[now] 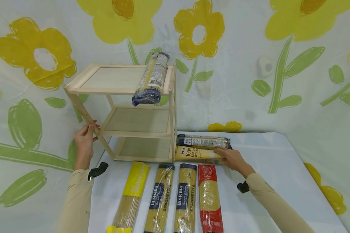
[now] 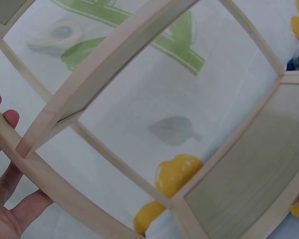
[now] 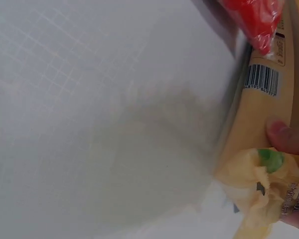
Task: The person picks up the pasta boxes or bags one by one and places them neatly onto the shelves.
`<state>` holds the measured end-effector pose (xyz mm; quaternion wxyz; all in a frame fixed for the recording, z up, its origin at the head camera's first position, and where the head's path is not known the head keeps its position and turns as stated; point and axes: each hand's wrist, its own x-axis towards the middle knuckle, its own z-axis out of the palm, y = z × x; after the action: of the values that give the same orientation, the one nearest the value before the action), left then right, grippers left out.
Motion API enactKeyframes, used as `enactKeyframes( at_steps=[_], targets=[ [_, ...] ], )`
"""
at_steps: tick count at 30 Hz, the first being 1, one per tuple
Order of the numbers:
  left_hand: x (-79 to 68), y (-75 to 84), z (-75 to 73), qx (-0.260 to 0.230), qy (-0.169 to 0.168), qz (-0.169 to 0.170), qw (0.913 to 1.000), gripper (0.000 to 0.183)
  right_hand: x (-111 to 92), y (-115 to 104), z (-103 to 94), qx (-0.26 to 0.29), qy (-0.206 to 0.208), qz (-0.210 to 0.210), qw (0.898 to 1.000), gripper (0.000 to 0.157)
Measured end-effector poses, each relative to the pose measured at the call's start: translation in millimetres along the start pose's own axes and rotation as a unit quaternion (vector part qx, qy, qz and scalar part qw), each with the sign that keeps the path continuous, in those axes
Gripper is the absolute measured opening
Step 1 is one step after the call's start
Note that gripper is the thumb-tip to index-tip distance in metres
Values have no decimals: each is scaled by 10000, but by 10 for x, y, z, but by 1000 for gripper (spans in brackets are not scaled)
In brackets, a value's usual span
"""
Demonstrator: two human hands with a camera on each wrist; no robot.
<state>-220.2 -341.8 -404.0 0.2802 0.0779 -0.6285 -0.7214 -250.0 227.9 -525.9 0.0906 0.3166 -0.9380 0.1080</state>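
Steadying the wooden shelf rack (image 1: 140, 113) by its front leg with our left hand (image 1: 84, 140), fingers curled round it, while our right hand (image 1: 231, 158) grips the yellow pasta pack (image 1: 192, 153) lying on the worktop (image 1: 280, 168) beside the rack.

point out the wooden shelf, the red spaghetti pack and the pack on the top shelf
wooden shelf (image 1: 151, 157), head view, bottom front rail
red spaghetti pack (image 1: 210, 197), head view, middle
pack on top shelf (image 1: 152, 77), head view, middle
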Motion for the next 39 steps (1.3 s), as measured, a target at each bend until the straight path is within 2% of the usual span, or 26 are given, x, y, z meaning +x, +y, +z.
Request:
enactKeyframes(
  at_steps=[7,12,17,22,28,39],
  targets=[
    [6,-24,-2,-48,27,16,10000,32,-79,-78,-164,89,189,-52,9998,46],
    [0,-39,-7,50,5,3,10000,32,-116,-98,-279,80,539,-192,9983,42],
    [1,-55,-15,-9,37,73,10000,30,-124,-61,-326,19,810,-371,9960,39],
    [0,-43,-9,-12,7,105,9999,30,-131,-37,-376,78,995,-357,9944,41],
    [16,-27,10,-58,6,55,10000,30,-143,-72,-510,321,1094,-191,9933,42],
    [18,-29,4,-22,37,66,10000,30,-242,-162,-882,662,1473,489,9857,41]
  ],
)
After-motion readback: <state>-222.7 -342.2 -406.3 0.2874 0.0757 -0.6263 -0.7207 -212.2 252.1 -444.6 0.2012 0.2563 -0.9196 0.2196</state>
